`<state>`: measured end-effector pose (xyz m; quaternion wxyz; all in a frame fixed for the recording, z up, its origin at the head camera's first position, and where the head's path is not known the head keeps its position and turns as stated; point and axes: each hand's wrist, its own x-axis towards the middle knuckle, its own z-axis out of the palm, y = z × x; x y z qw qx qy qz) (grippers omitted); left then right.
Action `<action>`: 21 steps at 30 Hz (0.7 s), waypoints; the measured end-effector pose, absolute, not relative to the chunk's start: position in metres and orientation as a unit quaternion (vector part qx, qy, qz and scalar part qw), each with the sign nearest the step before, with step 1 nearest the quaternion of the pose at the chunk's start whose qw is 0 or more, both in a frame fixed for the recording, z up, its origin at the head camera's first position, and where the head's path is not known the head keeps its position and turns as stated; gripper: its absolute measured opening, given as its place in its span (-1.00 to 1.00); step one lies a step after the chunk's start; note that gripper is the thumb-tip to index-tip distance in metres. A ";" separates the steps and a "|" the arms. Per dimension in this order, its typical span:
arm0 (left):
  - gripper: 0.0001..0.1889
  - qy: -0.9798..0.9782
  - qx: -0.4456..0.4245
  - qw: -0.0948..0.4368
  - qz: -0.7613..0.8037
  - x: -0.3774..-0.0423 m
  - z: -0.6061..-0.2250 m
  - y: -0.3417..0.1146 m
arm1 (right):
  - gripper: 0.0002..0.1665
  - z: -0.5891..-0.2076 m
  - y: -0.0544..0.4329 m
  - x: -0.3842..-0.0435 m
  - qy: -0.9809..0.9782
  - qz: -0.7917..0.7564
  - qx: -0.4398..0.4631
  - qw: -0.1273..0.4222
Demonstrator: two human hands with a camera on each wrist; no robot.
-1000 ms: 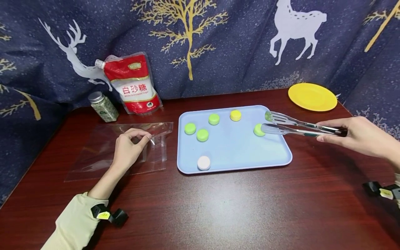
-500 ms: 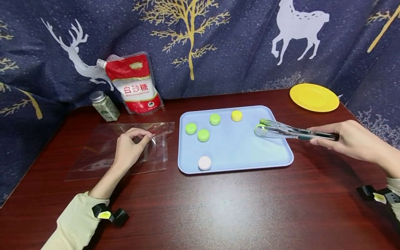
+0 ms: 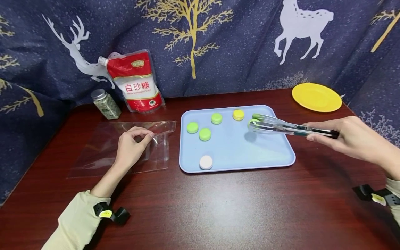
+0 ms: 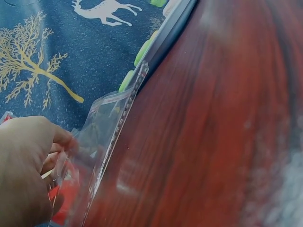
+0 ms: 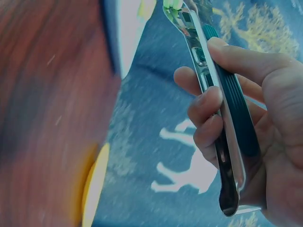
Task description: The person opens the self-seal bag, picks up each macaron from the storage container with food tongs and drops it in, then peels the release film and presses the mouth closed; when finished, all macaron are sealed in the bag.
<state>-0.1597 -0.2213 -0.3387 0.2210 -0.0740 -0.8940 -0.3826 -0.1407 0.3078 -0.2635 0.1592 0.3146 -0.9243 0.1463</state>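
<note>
With its fingers curled round the handles, my right hand (image 3: 353, 137) holds metal tongs (image 3: 289, 127) with dark grips. Their tips are closed round a green macaron (image 3: 252, 121), which hangs a little above the right part of the light blue tray (image 3: 240, 149); its shadow falls below. Several other macarons stay on the tray: green ones (image 3: 205, 134), a yellow one (image 3: 238, 115) and a whitish one (image 3: 206, 162). At the left, my left hand (image 3: 131, 146) pinches the clear plastic bag (image 4: 106, 127) near its zip end. The bag lies flat on the table.
A red and white sugar pouch (image 3: 136, 81) leans at the back left, beside a jar of dried herbs (image 3: 106, 105). The yellow plate (image 3: 317, 97) is at the back right. A dark blue patterned cloth (image 3: 240, 62) hangs behind the wooden table (image 3: 200, 208).
The tongs have closed round the green macaron at the tray's right side, lifted it and moved slightly left. My left hand keeps its place on the bag.
</note>
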 end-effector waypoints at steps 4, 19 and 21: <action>-0.89 -0.896 -0.080 0.208 -0.383 -0.159 -0.338 -0.221 | -0.58 -0.256 0.282 -0.145 -0.897 0.165 0.372 0.172; -0.91 -0.902 -0.095 0.185 -0.379 -0.154 -0.337 -0.219 | -0.69 -0.246 0.133 -0.174 -0.854 0.182 0.477 0.105; -0.91 -0.901 -0.096 0.186 -0.381 -0.154 -0.336 -0.219 | -0.68 -0.246 0.118 -0.177 -0.858 0.177 0.474 0.092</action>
